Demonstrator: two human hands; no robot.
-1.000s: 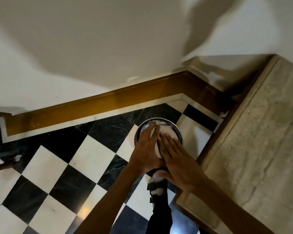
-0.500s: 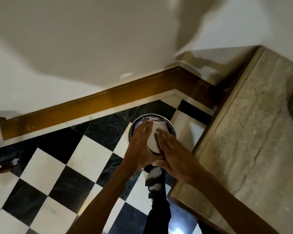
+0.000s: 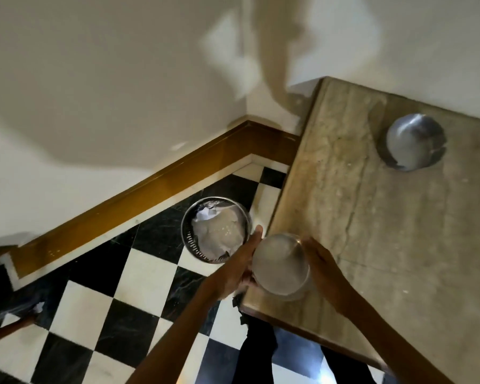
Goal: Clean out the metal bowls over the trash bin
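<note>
Item count: one trash bin, two metal bowls, two hands.

The checkered floor (image 3: 139,286) consists of glossy black and white square tiles, bordered by a brown skirting board (image 3: 150,184) at the foot of a plain cream wall (image 3: 108,79).

The trash bin (image 3: 216,230) stands on the floor near the wall corner, just beside the counter edge. It is round, with a shiny metal rim and a slotted side wall. It contains a pale liner and crumpled white paper (image 3: 205,214) near its far rim.

The left hand (image 3: 240,268) presses flat against the left side of the held bowl (image 3: 280,266), fingers extended. This bowl is round, dull grey metal, and blurred; its contents cannot be determined. It sits over the near left corner of the stone counter (image 3: 385,245), well clear of the bin opening. The right hand (image 3: 320,268) cups the bowl's right side; the bowl is clamped between both palms.

The counter is a beige slab with veined, mottled texture and a straight edge. The second bowl (image 3: 414,141), also round grey metal, rests on the counter's far right area, apart from both hands; its rim looks uneven, and its contents cannot be determined.
</note>
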